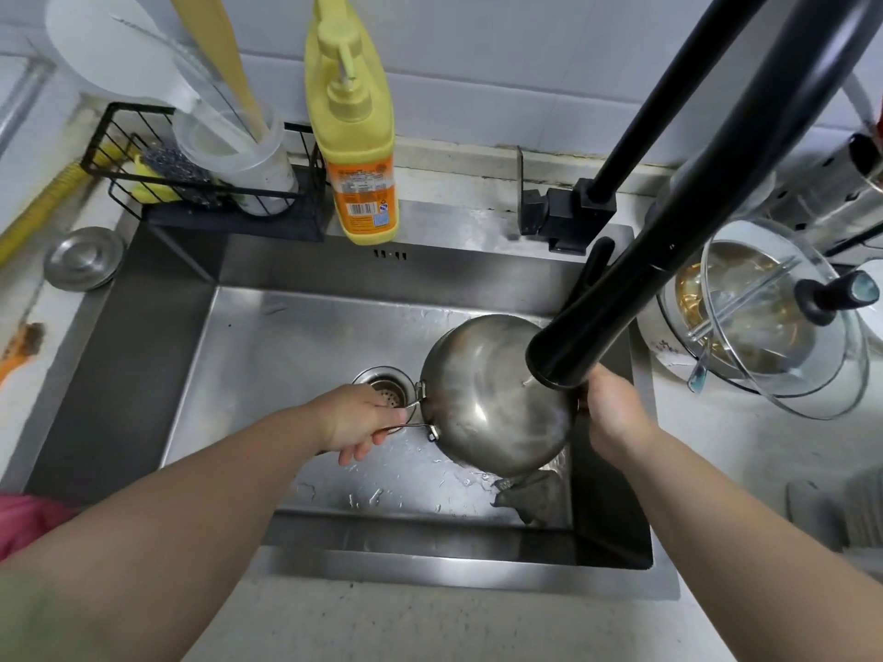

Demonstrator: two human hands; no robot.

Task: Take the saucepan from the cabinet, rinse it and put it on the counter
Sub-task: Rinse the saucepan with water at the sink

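Stainless steel everywhere, so the sink (pixel 306 336) is basically one big shiny box with the saucepan (pixel 497 398) held over its right half, bottom turned up toward the camera. Room-wise, the left half of the basin is open, while the right side is tight: the pan sits close to the sink's right wall, and the black faucet head (pixel 587 332) hangs right over it, spout nearly at the pan's right edge. A grey rag (pixel 530 494) lies in the front right corner under the pan, and the drain strainer (pixel 387 389) sits just left of it.

Both forearms reach in from the front edge. The left hand (pixel 356 418) is curled shut around the thin wire handle (pixel 411 418) sticking out of the pan's left side, one finger hanging loose below. The right hand (pixel 616 413) is pressed against the pan's right rim; its fingers are hidden behind the pan, so can't tell how tightly they close.
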